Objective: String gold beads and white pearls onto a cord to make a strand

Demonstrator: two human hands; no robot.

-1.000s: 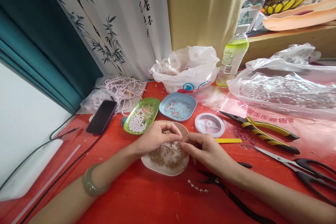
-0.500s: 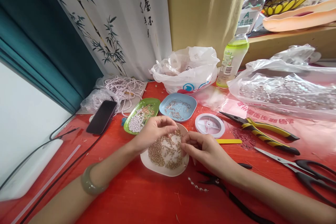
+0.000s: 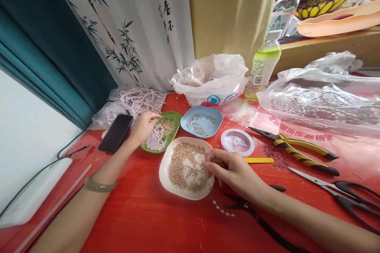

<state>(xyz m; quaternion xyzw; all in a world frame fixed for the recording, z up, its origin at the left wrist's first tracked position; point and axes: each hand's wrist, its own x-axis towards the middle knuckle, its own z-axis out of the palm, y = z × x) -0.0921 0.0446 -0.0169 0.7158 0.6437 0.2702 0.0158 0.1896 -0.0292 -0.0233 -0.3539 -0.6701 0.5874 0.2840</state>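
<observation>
My left hand [image 3: 146, 127] reaches over the green dish [image 3: 175, 128], fingers stretched out above its far left part. White pearl beads [image 3: 156, 139] and small gold-coloured pieces [image 3: 169, 125] lie in that dish. My right hand [image 3: 227, 166] is pinched closed at the right rim of the white dish [image 3: 164, 180], which holds many small gold beads [image 3: 179, 166]. A beaded strand [image 3: 225, 210] trails from below the right fingers onto the red table. Its upper end at the fingertips is mostly hidden.
Behind stand a blue dish [image 3: 218, 120] of small metal pins and a white plastic bag [image 3: 202, 93]. To the right are a white spool [image 3: 251, 142], yellow-black pliers [image 3: 308, 152], scissors [image 3: 335, 189] and black-handled pliers [image 3: 255, 213]. A phone [image 3: 115, 133] lies left.
My left hand has moved from above the white dish, left and away, to the green dish. My right hand has stayed in place, still pinched.
</observation>
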